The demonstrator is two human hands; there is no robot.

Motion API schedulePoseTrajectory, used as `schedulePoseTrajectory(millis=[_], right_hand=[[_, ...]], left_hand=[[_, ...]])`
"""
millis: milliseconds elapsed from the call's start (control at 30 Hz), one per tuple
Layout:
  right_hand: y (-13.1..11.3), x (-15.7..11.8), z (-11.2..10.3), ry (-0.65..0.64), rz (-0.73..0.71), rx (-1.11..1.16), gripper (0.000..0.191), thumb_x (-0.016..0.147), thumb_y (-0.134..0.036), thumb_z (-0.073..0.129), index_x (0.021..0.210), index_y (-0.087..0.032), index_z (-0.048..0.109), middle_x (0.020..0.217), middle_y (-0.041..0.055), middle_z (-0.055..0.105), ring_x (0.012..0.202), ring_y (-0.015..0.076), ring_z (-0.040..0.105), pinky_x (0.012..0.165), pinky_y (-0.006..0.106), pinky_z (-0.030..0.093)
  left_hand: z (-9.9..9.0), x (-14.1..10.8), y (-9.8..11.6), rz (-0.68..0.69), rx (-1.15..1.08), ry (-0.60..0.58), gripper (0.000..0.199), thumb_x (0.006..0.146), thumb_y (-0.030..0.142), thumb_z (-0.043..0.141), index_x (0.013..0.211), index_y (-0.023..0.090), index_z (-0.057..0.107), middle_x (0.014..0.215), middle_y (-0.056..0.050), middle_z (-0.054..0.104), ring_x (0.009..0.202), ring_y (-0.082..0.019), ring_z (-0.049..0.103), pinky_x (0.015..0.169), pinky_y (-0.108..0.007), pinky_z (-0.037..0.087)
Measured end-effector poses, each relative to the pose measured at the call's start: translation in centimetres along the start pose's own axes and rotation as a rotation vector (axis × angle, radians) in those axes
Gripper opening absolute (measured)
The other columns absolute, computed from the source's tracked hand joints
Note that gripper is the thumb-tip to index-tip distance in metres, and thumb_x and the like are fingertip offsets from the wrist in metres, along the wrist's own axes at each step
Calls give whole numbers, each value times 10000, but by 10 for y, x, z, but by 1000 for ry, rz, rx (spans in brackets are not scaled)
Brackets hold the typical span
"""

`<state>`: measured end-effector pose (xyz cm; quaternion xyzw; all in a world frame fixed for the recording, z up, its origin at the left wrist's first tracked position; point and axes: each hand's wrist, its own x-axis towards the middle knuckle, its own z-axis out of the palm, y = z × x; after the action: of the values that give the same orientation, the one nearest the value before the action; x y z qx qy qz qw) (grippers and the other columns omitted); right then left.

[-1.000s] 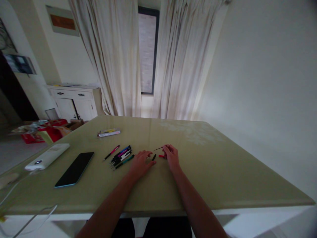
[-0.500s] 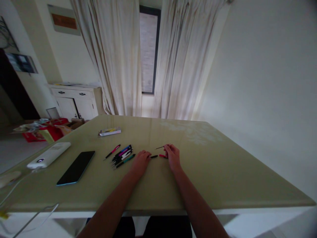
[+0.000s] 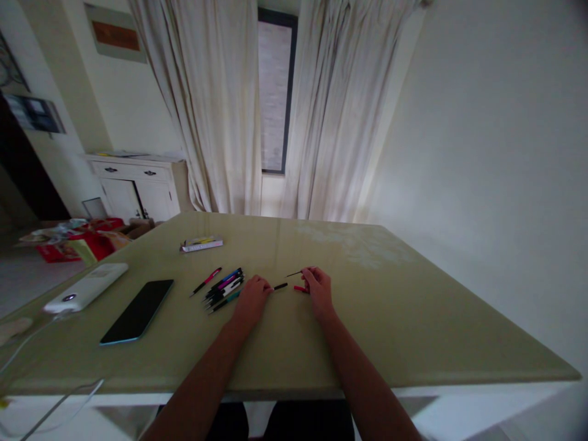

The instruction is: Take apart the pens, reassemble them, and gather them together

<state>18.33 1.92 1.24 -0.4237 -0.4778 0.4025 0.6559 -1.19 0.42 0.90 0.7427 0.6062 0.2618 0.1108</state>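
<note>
One dark phone [image 3: 138, 312] lies on one tabletop [image 3: 413, 324]. One white block [image 3: 89, 288] is left of the phone, and one small box [image 3: 202, 244] is past it. Right of the phone are one pink pen [image 3: 206, 282] by itself and one bunch of pens [image 3: 225, 290], too packed to count. Farther right of the phone are one left hand [image 3: 252, 298], one right hand [image 3: 318, 286], one black piece [image 3: 280, 286], one red piece [image 3: 300, 289] and one thin stick [image 3: 294, 274]. Far behind the phone are two curtains [image 3: 215, 110] and one window [image 3: 276, 98].

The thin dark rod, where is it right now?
In the head view, the thin dark rod is held by the right hand, pointing left, just above the red piece.
</note>
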Motion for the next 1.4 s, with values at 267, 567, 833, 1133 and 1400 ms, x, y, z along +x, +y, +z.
schedulePoseTrajectory(millis=[267, 567, 833, 1133, 1400], right_hand=[[0, 0, 0, -15, -15, -29, 314, 751, -480, 696, 695, -179, 624, 637, 5, 578, 488, 93, 409, 423, 222, 332], [-3, 0, 0, -21, -27, -57, 299, 752, -466, 690, 678, -181, 638, 614, -4, 570, 489, 99, 416, 419, 222, 352], [-8, -4, 5, -80, -3, -16, 329, 727, -499, 725, 709, -174, 678, 614, -4, 583, 488, 96, 438, 447, 234, 454], [-7, -6, 5, -116, 64, -7, 355, 703, -528, 756, 752, -181, 698, 609, -11, 576, 541, 120, 521, 554, 282, 559], [-8, -5, 5, -110, 61, -25, 361, 695, -533, 759, 742, -181, 696, 644, 9, 613, 604, 147, 581, 571, 285, 557]], left_hand=[[0, -2, -3, 37, -12, -3, 163, 902, 213, 552, 899, 187, 712, 958, -88, 645, 946, -238, 615, 879, -350, 456], [-2, -1, -4, -16, -246, 152, 214, 902, 208, 538, 1056, 179, 684, 1023, -104, 698, 930, -234, 661, 852, -358, 494], [2, 2, -1, -60, -806, 56, 316, 676, 363, 803, 913, 168, 731, 861, -77, 769, 814, -235, 726, 784, -367, 570], [5, 4, -2, 8, -844, 145, 293, 680, 422, 813, 809, 165, 755, 1074, -109, 719, 878, -215, 718, 867, -388, 586], [1, 2, 2, 30, -766, 165, 241, 725, 414, 767, 802, 186, 752, 945, -74, 742, 852, -211, 710, 814, -349, 576]])
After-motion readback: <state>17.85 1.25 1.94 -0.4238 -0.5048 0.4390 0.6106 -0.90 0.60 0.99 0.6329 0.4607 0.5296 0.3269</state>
